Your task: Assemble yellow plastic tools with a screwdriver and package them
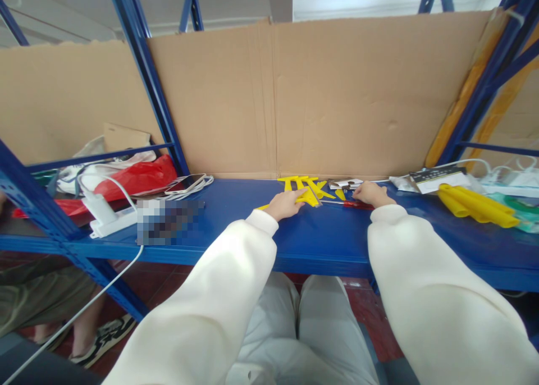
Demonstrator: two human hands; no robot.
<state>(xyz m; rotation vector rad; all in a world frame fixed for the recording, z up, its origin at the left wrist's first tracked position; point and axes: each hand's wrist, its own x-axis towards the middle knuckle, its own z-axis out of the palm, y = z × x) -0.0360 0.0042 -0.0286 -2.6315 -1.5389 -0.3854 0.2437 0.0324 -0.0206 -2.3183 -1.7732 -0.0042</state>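
My left hand [285,204] is closed around a yellow plastic part [310,197], whose narrow end shows left of the hand. Just behind it, several more flat yellow pieces [298,180] lie on the blue shelf. My right hand [372,194] reaches down with its fingers bent together; whatever is between the fingertips is too small to make out. Beneath those fingers lies a screwdriver [353,204] with a red handle, its thin shaft pointing left. A small packet [344,184] with black and white print rests against the back, and a small yellow piece [340,195] lies in front of it.
Cardboard [357,93] walls the back of the blue shelf [236,228]. At right are yellow rolled sheets [475,205] and a black-and-white packet [440,180]. On the left are a white power strip [113,222], a phone [185,184], cables and a red bag [138,177]. Another person's legs show below left.
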